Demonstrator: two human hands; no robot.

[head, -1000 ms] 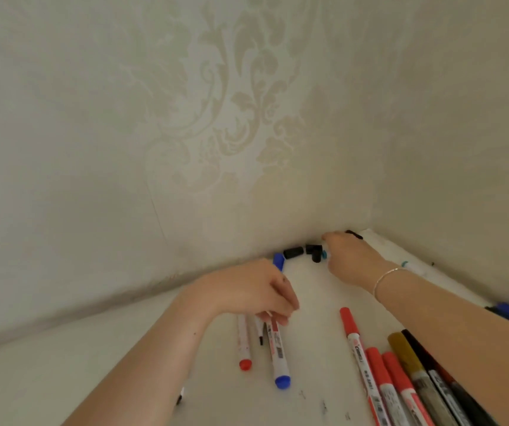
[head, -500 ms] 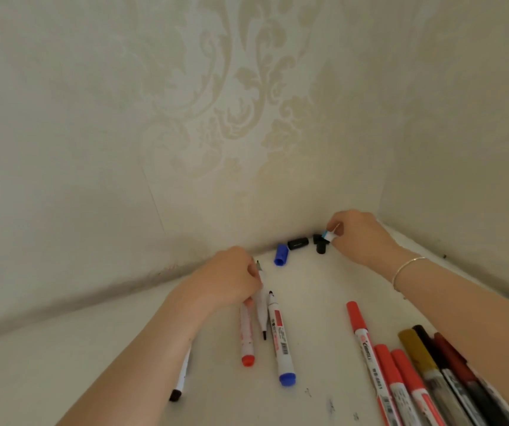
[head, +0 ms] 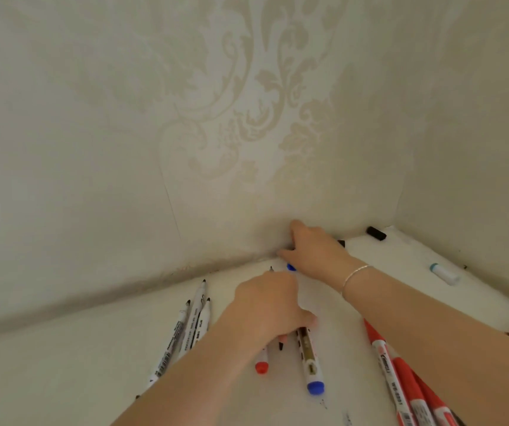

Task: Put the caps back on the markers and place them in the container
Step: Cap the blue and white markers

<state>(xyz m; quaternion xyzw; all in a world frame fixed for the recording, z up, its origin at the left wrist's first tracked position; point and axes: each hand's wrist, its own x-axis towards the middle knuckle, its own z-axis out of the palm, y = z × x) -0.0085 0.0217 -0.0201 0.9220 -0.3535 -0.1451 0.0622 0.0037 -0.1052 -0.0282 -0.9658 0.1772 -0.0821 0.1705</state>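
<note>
Markers lie scattered across the white surface (head: 62, 358), and your two hands are split between them and their caps. Your left hand (head: 265, 305) sits at the middle, fingers curled down over a small cluster: the blue-ended marker (head: 310, 361) and the red-ended marker (head: 261, 364) stick out from under it toward 6 o'clock, and a bare dark tip pokes out past the knuckles toward 12. That grip reads as steadying the barrels so a cap can be pushed on; exactly which one you pinch is hidden under the palm.

Your right hand (head: 314, 247) reaches to 12 o'clock, where the surface meets the wall (head: 124, 118), its fingers bent down onto a dark cap. A blue cap (head: 291, 267) lies just beneath the hand. I cannot tell whether the fingers have closed on the dark cap or only touch it. Loose caps collect along that wall line, which is why you go there.

Three uncapped markers (head: 191, 324) lie side by side at 9 o'clock of the left hand, tips toward the wall. Red-capped markers (head: 400, 376) lie at 4 o'clock under your right forearm. A black cap (head: 376, 233) rests in the corner at 1 o'clock, and a white cap with a teal end (head: 445, 273) lies at 2 o'clock.

No container shows in this view.
</note>
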